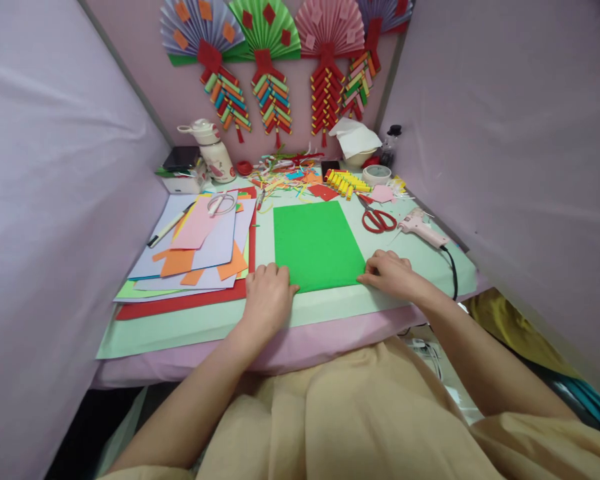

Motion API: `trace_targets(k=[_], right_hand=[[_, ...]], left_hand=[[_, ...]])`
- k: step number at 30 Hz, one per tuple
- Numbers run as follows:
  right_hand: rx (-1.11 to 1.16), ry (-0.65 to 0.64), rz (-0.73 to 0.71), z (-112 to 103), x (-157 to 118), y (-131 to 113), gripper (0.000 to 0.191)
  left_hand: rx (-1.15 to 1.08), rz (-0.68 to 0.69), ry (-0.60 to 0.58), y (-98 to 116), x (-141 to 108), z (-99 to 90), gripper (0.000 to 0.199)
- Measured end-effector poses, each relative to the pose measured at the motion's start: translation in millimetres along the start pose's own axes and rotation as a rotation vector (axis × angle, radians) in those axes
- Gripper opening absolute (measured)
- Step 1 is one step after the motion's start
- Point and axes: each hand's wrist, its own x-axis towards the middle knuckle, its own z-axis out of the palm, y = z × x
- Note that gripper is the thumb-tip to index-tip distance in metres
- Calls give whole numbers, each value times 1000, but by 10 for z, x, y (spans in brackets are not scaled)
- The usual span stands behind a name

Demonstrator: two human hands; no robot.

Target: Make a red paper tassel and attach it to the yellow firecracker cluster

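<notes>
A bright green sheet of paper (317,243) lies flat on the pale green table cover in front of me. At its near left corner is my left hand (270,297), fingers curled and the thumb on the paper's edge. My right hand (390,273) pinches the near right corner between thumb and fingers. The near edge of the sheet shows a thin darker line, possibly a narrow fold. Red-handled scissors (379,220) lie just beyond the sheet's right side. To the left, close to my left hand, rests a stack of coloured paper (215,257).
A pink glue gun (423,229) with a black cord lies at the right. Paper scraps (285,177), yellow paper rolls (347,181), a tape roll (377,175), a covered bowl (357,157) and a white bottle (216,157) stand behind. Paper fan decorations (265,33) hang on the wall.
</notes>
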Motion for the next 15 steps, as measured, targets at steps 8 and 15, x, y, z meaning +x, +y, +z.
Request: trace_targets(k=[8,15], right_hand=[[-15,13,-29,36,20,46,28],[-23,412,-170,165,-269,-111,33]], left_hand=[[-49,359,104,524,-246,255,60],[6,269,46,550,-268,361,81]])
